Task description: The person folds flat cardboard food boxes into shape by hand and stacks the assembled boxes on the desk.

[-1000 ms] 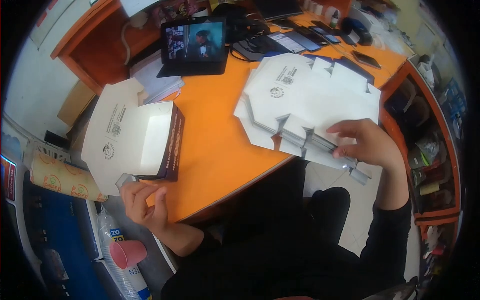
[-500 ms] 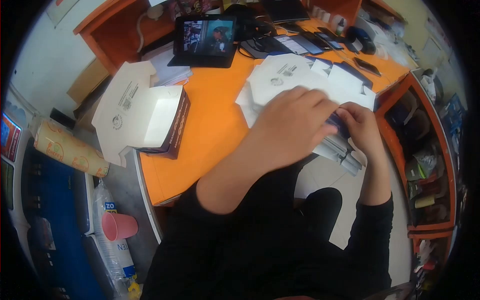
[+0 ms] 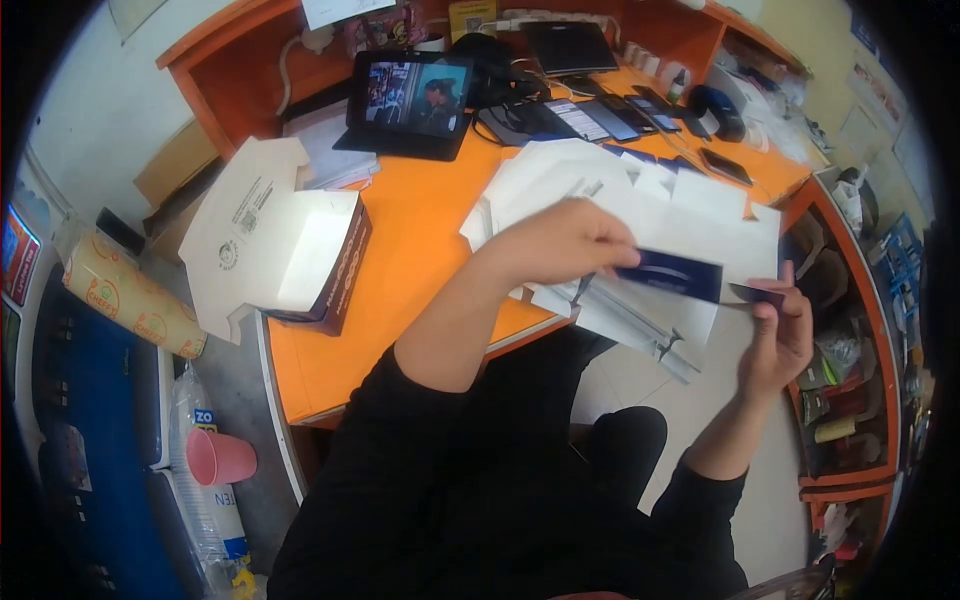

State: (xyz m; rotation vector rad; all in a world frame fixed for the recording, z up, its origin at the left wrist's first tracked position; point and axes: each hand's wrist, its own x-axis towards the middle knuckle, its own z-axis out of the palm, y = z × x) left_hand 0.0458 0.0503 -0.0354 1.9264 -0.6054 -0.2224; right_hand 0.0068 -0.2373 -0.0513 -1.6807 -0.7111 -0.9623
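White unfolded box blanks lie on the orange desk, their near part overhanging its front edge. My left hand reaches across them, its fingers closed on the left end of a dark blue printed box flap. My right hand, out beyond the desk edge, pinches a smaller dark flap between thumb and fingers. Whether both flaps belong to one blank I cannot tell. To the left stands a folded box, white inside and dark outside, its lid raised open.
A tablet stands at the back of the desk. Several phones lie behind the blanks. A pink cup and a patterned roll are at the left. Orange shelves border the right side.
My hands have moved apart; the right has gone lower and outward. The dark blue flap, mostly hidden before, now shows stretched between them. The view has shifted slightly.
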